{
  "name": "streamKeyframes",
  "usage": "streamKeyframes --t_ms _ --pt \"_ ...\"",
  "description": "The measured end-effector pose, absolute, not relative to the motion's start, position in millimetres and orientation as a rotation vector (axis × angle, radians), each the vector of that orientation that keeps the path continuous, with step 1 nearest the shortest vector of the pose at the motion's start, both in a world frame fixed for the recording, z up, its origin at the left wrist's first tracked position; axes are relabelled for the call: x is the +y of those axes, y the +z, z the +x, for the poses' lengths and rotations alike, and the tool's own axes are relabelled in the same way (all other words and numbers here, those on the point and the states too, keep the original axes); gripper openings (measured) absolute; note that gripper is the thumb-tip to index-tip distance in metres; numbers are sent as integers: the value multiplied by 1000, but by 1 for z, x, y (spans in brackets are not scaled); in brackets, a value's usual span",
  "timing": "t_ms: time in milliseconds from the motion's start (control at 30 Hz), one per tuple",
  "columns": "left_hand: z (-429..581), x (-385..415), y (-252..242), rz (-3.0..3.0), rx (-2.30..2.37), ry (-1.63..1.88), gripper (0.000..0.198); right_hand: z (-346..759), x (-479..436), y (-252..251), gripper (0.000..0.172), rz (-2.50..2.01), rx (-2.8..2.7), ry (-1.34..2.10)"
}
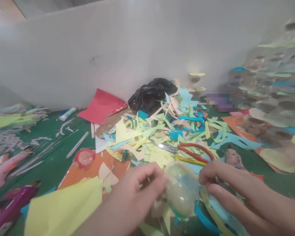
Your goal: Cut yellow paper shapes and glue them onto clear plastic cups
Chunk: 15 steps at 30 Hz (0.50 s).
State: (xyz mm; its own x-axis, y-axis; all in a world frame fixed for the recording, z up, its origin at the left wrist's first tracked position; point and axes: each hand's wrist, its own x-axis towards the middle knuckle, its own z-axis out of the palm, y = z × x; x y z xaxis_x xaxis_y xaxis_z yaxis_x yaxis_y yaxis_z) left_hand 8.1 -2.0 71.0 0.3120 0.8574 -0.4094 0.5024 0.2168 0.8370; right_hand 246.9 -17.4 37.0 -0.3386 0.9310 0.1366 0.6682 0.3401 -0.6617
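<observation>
A clear, rounded plastic piece (182, 190), like a dome or cup bottom, sits between my two hands, with a green patch showing at its lower edge. Its left side is pinched by my left hand (142, 193), thumb and finger pressed together. At the right rim are the bent fingertips of my right hand (231, 193), closed against it; the exact contact is blurred. Just beyond lie scissors (177, 149) with red and yellow handles, on a heap of cut paper scraps (147, 134) in yellow, blue and peach.
A black plastic bag (152, 95) lies behind the scraps. Left are yellow paper (64, 206), a tape roll (85, 157), a magenta tool (17, 203) and a pink glue gun (7, 170). Stacked clear plastic pieces (280, 82) rise at right. A pale wall (113, 49) bounds the back.
</observation>
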Motion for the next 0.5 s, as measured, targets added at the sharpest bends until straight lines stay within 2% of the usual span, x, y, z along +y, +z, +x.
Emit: streamKeyframes --t_ms 200,500 --pt "16 -16 36 1309 1271 275 39 231 -14 27 35 -1387 -2147 893" --pt "16 -11 58 1346 1306 235 41 227 -13 28 36 -1382 -2099 1051"
